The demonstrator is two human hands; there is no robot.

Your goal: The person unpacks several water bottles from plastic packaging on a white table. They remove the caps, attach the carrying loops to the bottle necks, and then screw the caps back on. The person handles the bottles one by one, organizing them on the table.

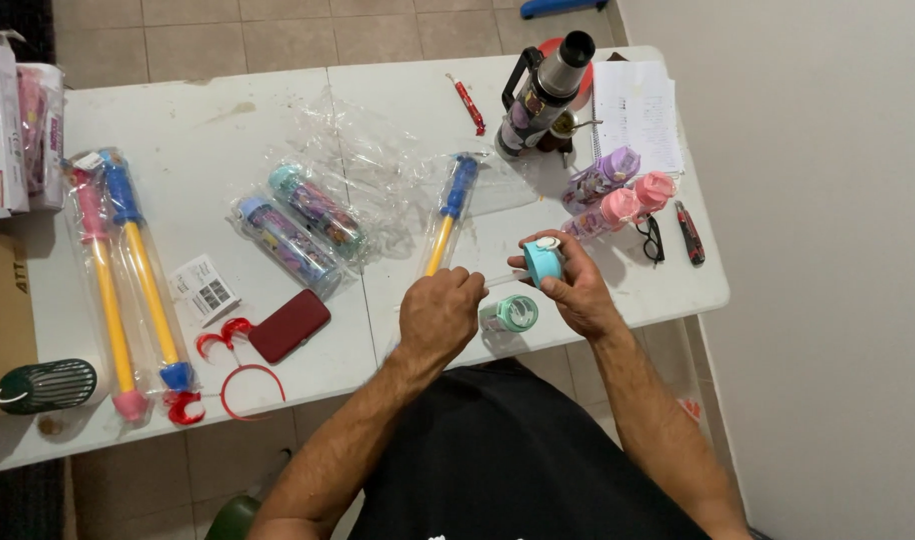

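My right hand (575, 287) grips a turquoise bottle lid (544, 261) with a white button, held above the near edge of the white table (228, 150). My left hand (440, 312) is closed beside it, fingertips pinching a thin clear straw (502, 276) that runs toward the lid. An open green bottle (510, 314) stands on the table between and just below both hands.
Two wrapped printed bottles (300, 226), bagged water pumps (128, 280), a loose yellow-blue pump (448, 215), a dark red phone (289, 325), red headband (240, 372), pink and purple bottles (618, 195), glasses (651, 240), a dark thermos (548, 92), a notepad (635, 112), boxes at left (18, 125).
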